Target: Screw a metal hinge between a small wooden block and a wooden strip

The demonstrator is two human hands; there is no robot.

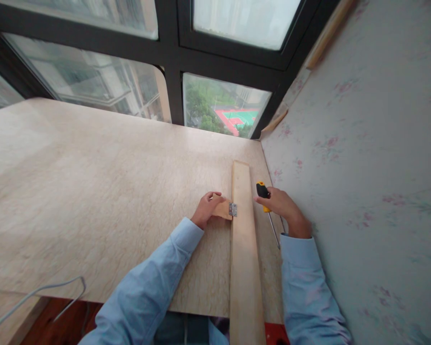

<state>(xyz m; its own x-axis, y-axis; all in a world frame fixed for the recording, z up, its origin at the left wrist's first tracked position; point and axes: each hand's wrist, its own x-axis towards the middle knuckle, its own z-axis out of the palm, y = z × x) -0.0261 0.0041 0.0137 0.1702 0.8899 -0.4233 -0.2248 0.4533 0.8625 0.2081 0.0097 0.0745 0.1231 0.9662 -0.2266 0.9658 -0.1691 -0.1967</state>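
Observation:
A long pale wooden plank (244,268) lies lengthwise on the marble-patterned counter (93,191). A small wooden block (223,209) sits against its left edge, joined to it by a small metal hinge (232,209). My left hand (206,208) is closed on that block and holds it to the plank. My right hand (282,205), to the right of the plank, grips a screwdriver (267,206) with a yellow and black handle. Its metal shaft points back toward me along the counter.
A wall with floral wallpaper (362,167) rises close on the right. Dark-framed windows (172,72) stand behind the counter. A white cable (39,292) hangs over the counter's near left edge, above a red-brown floor.

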